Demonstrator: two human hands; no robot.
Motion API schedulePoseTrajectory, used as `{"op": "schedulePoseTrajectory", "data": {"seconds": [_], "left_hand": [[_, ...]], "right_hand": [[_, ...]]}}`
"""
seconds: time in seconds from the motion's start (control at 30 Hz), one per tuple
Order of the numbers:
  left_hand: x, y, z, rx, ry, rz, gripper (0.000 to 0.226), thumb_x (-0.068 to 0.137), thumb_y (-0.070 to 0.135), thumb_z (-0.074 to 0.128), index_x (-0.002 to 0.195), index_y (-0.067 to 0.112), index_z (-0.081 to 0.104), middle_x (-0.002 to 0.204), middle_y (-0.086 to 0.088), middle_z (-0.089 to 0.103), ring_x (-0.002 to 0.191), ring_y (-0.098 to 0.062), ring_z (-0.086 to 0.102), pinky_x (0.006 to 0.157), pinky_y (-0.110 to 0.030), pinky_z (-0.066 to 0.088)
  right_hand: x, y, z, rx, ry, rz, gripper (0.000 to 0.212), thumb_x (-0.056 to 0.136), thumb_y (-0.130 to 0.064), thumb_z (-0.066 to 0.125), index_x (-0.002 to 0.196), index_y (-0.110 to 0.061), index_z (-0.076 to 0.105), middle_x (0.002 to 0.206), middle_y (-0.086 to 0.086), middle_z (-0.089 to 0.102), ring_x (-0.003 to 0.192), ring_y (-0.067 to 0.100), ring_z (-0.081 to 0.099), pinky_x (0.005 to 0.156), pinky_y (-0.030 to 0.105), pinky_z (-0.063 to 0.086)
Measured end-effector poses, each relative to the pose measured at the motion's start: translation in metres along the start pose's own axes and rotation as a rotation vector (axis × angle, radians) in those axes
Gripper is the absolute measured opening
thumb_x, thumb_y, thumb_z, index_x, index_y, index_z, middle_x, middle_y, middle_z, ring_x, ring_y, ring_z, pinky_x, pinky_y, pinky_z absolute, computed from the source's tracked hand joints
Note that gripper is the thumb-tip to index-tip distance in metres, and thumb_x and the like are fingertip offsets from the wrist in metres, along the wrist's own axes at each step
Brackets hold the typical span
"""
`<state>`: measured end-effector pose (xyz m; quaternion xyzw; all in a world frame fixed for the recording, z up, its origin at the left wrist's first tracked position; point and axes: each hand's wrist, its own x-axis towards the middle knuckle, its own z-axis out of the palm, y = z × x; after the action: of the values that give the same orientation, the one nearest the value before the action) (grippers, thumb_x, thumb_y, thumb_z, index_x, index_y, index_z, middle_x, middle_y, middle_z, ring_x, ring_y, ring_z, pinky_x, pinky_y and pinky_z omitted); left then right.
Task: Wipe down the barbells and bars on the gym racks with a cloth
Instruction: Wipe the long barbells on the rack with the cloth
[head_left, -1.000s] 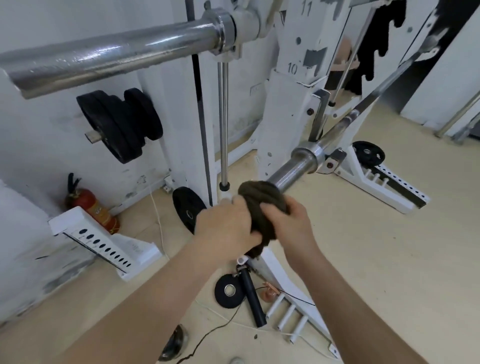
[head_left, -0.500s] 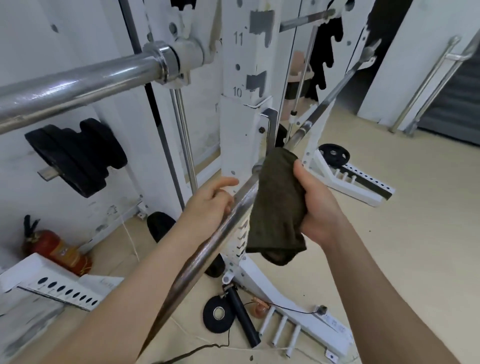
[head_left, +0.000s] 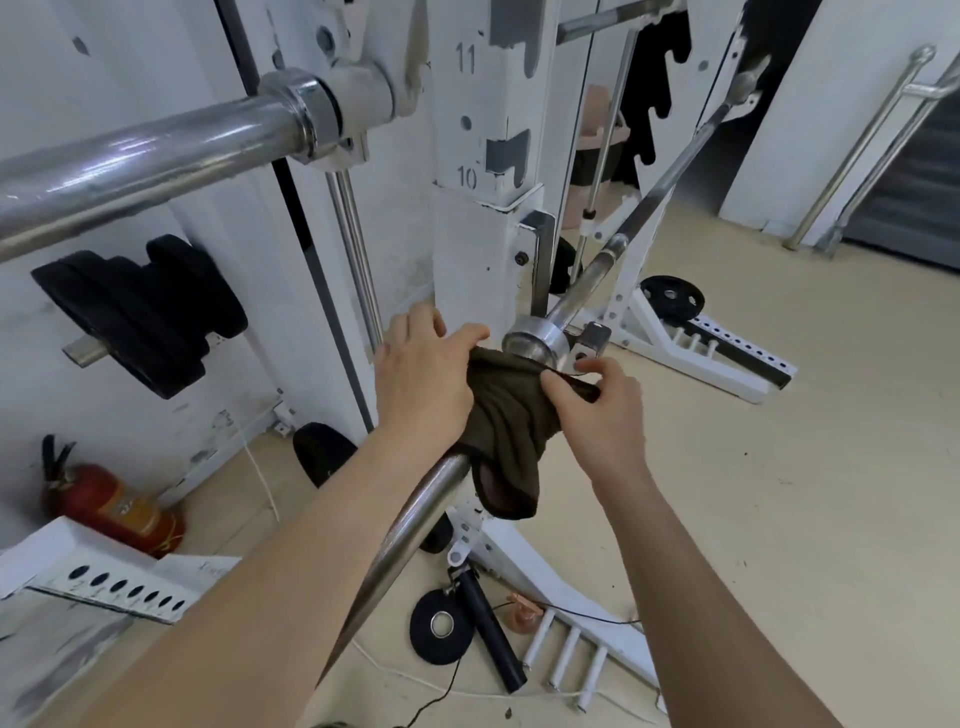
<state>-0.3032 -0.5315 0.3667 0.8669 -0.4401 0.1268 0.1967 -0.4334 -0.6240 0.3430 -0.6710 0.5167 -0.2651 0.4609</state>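
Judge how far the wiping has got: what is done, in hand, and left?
Done: the lower barbell's sleeve below the cloth shines, perhaps wiped. In hand: the left hand and right hand grip the cloth bunched on it beside the collar. Left: likely its shaft beyond the collar and the upper bar.

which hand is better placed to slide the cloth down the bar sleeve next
Probably left. The left hand grips the cloth where it wraps the lower bar, so it can pull along it. The right hand only pinches the cloth's edge beside the collar.
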Motion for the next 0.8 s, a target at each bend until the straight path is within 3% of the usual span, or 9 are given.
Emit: {"op": "schedulePoseTrajectory", "data": {"seconds": [0.1, 0.13, 0.2, 0.27, 0.37, 0.47, 0.57, 0.67, 0.8], "left_hand": [[0.002, 0.023, 0.005, 0.045, 0.08, 0.088, 0.056, 0.074, 0.005, 0.063, 0.127, 0.02, 0.052, 0.106, -0.011, 0.046, 0.091, -0.027, 0.047, 0.062, -0.032, 0.035], [0.0, 0.033, 0.007, 0.03, 0.065, 0.123, 0.048, 0.078, 0.01, 0.061, 0.124, 0.017, 0.052, 0.105, -0.011, 0.047, 0.089, -0.026, 0.049, 0.061, -0.031, 0.034], [-0.007, 0.047, 0.015, 0.027, -0.034, 0.123, 0.035, 0.091, 0.027, 0.05, 0.122, 0.012, 0.051, 0.108, -0.01, 0.051, 0.093, -0.026, 0.052, 0.064, -0.032, 0.038], [-0.01, 0.052, 0.028, 0.132, -0.163, 0.079, 0.046, 0.097, 0.034, 0.041, 0.134, 0.007, 0.04, 0.121, -0.013, 0.052, 0.104, -0.029, 0.053, 0.075, -0.034, 0.044], [0.003, 0.06, 0.044, 0.239, -0.296, 0.007, 0.063, 0.095, 0.025, 0.046, 0.144, -0.005, 0.02, 0.131, -0.021, 0.046, 0.113, -0.033, 0.053, 0.084, -0.037, 0.046], [0.019, 0.071, 0.048, 0.194, -0.347, -0.11, 0.062, 0.09, 0.023, 0.055, 0.138, -0.005, 0.028, 0.127, -0.02, 0.051, 0.11, -0.032, 0.056, 0.079, -0.036, 0.046], [0.011, 0.061, 0.044, 0.174, -0.369, -0.087, 0.068, 0.088, 0.025, 0.06, 0.141, 0.001, 0.026, 0.123, -0.017, 0.053, 0.105, -0.031, 0.058, 0.069, -0.036, 0.037], [-0.025, 0.038, 0.025, 0.227, -0.362, -0.042, 0.083, 0.086, 0.027, 0.064, 0.148, 0.006, 0.014, 0.123, -0.016, 0.052, 0.101, -0.031, 0.058, 0.066, -0.036, 0.034], [-0.093, 0.008, -0.006, 0.276, -0.351, -0.034, 0.094, 0.085, 0.027, 0.066, 0.152, 0.016, 0.0, 0.123, -0.017, 0.046, 0.097, -0.03, 0.056, 0.061, -0.036, 0.035]], "right_hand": [[0.007, 0.0, -0.006, -0.243, 0.161, -0.035, 0.046, 0.082, -0.047, 0.064, 0.116, -0.022, 0.047, 0.126, 0.002, 0.041, 0.121, 0.025, 0.036, 0.091, 0.042, 0.036], [0.008, 0.001, -0.004, -0.186, 0.14, 0.005, 0.045, 0.083, -0.045, 0.064, 0.115, -0.018, 0.049, 0.123, 0.004, 0.044, 0.118, 0.025, 0.04, 0.089, 0.039, 0.038], [0.005, 0.002, 0.003, 0.134, -0.067, 0.175, 0.036, 0.089, -0.043, 0.059, 0.102, -0.01, 0.056, 0.105, 0.004, 0.059, 0.095, 0.021, 0.055, 0.08, 0.034, 0.045], [-0.003, 0.004, 0.01, 0.418, -0.295, 0.35, 0.029, 0.098, -0.032, 0.05, 0.091, -0.007, 0.062, 0.083, 0.007, 0.066, 0.075, 0.019, 0.059, 0.07, 0.032, 0.048], [-0.005, 0.013, 0.017, 0.543, -0.29, 0.351, 0.029, 0.101, -0.021, 0.043, 0.09, -0.009, 0.066, 0.081, 0.006, 0.067, 0.071, 0.015, 0.061, 0.063, 0.03, 0.049], [0.006, 0.01, 0.01, 0.518, -0.229, 0.326, 0.027, 0.1, -0.023, 0.044, 0.096, -0.009, 0.067, 0.094, 0.007, 0.07, 0.086, 0.016, 0.066, 0.074, 0.033, 0.053], [0.011, 0.002, 0.009, 0.429, -0.247, 0.295, 0.031, 0.099, -0.028, 0.044, 0.105, -0.006, 0.066, 0.102, 0.009, 0.071, 0.096, 0.02, 0.066, 0.091, 0.044, 0.051], [-0.004, -0.005, 0.024, 0.295, -0.286, 0.192, 0.035, 0.097, -0.035, 0.046, 0.113, -0.008, 0.062, 0.112, 0.012, 0.07, 0.097, 0.023, 0.067, 0.092, 0.047, 0.054], [-0.055, -0.001, 0.046, 0.332, -0.28, 0.155, 0.05, 0.094, -0.039, 0.056, 0.132, -0.011, 0.039, 0.108, -0.001, 0.06, 0.101, 0.016, 0.063, 0.091, 0.041, 0.055]]}}
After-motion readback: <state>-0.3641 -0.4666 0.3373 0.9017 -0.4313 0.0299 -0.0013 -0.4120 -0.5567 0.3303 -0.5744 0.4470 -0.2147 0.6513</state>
